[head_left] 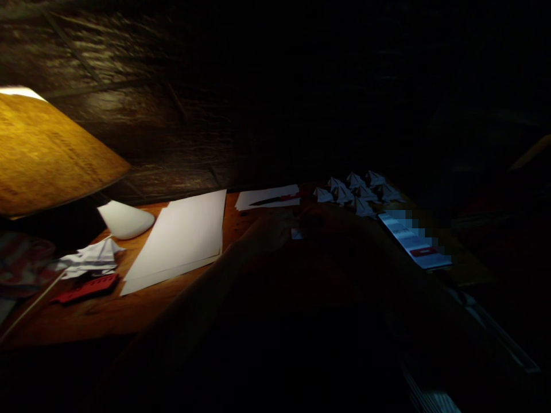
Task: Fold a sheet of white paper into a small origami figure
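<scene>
Both hands are close together near the middle of the table, in deep shadow. My left hand (278, 225) has its fingers closed on a small folded piece of white paper (297, 234). Curled in from the other side, my right hand (321, 217) is at the same paper, its fingers closed. Most of the paper is hidden by the fingers and the dark. Just beyond the hands, a knife (269, 201) with a dark blade and reddish handle lies across a stack of small paper sheets (249, 196). Several folded white paper figures (342, 193) stand grouped behind my right hand.
Large white sheets (185, 235) lie left on the wooden table (150, 312). Near them are a lamp with a yellow-brown shade (55, 155), its white base (127, 219), a crumpled paper piece (94, 258) and a red object (88, 288). A lit phone (408, 238) lies to the right.
</scene>
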{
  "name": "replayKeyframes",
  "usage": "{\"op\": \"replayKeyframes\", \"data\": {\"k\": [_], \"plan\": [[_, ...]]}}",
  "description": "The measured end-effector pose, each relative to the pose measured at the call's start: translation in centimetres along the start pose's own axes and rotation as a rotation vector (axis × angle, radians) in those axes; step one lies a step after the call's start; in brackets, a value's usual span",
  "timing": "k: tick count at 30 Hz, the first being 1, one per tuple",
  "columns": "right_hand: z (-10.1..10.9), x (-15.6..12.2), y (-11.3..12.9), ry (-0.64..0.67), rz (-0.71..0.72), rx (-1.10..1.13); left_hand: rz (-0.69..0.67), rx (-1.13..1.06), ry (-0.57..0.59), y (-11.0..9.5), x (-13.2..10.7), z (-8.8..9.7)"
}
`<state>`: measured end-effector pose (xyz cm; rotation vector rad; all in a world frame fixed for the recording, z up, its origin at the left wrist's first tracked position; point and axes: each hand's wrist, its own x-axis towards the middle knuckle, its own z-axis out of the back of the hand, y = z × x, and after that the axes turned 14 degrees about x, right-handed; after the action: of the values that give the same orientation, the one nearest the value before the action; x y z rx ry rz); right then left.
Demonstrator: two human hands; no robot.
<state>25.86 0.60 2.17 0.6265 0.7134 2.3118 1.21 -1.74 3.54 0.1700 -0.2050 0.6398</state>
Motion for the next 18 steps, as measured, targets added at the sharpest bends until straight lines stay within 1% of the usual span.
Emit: {"op": "replayKeyframes", "data": {"k": [4, 10, 16, 18], "plan": [[0.2, -0.1, 0.4, 0.0, -0.022, -0.012, -0.029, -0.001, -0.021, 0.3, 0.0, -0.2], [0.1, 0.0, 0.5, 0.008, -0.019, -0.028, -0.016, 0.004, -0.021, 0.3, 0.1, -0.4], [0.0, 0.3, 1.0, 0.029, 0.0, -0.1, -0.018, 0.106, 0.014, 0.3, 0.2, -0.2], [-0.1, 0.4, 1.2, 0.038, -0.009, -0.133, -0.016, 0.105, -0.003, 0.5, 0.2, -0.5]]}}
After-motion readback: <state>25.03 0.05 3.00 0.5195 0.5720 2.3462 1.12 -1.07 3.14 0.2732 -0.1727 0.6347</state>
